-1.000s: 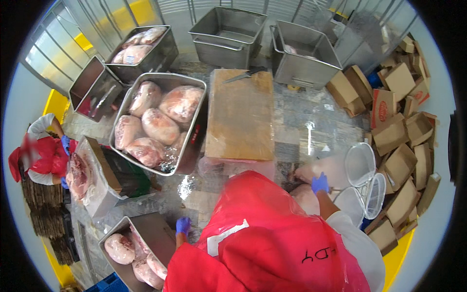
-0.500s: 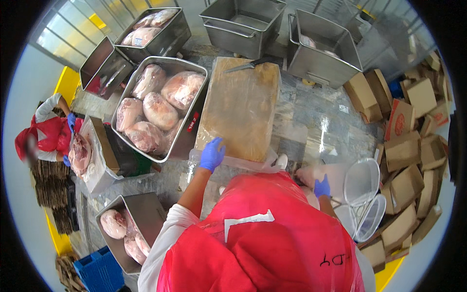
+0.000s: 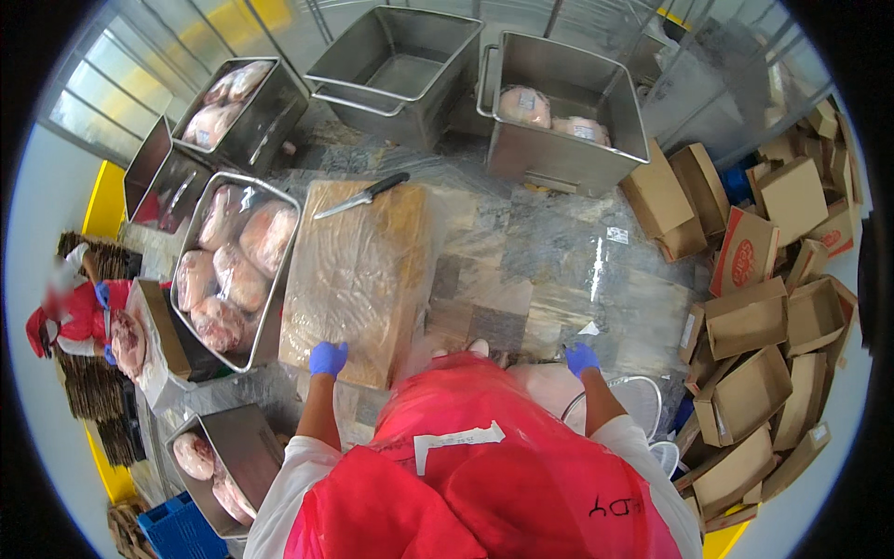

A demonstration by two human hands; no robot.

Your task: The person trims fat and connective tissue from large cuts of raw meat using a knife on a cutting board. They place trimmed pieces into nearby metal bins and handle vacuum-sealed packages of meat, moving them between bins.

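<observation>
1. The left hand in a blue glove (image 3: 328, 358) is at the near end of a brown rectangular slab (image 3: 317, 293) draped in clear plastic film (image 3: 426, 252); its fingers look curled, but whether they pinch the film I cannot tell.
2. The right hand in a blue glove (image 3: 581, 360) is low over the grey tiled floor (image 3: 549, 252), near a translucent round-rimmed plastic tub (image 3: 638, 401); its fingers' state cannot be told.
3. A black-handled steel knife (image 3: 361, 196) lies across the slab's far end.
4. Left of the slab, a rectangular grey steel bin (image 3: 270, 321) holds pale pink plastic-wrapped meat pieces (image 3: 239, 278).
</observation>
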